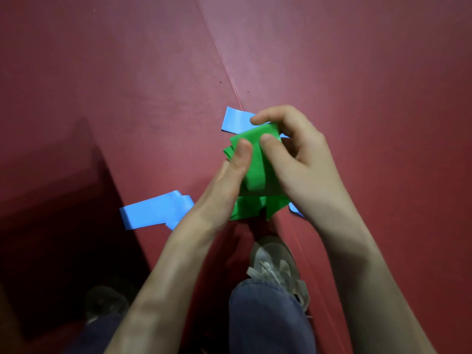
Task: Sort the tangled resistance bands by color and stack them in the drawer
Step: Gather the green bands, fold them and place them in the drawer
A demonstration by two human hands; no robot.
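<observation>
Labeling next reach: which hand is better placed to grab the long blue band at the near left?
Left, likely: the left hand is right beside that blue band; the right hand sits across the green bands from it.

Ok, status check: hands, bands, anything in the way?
Left hand and right hand both gripping the green bands, bunched. One blue band beyond the hands, another near left, both on the red floor. Drawer not in view.
</observation>
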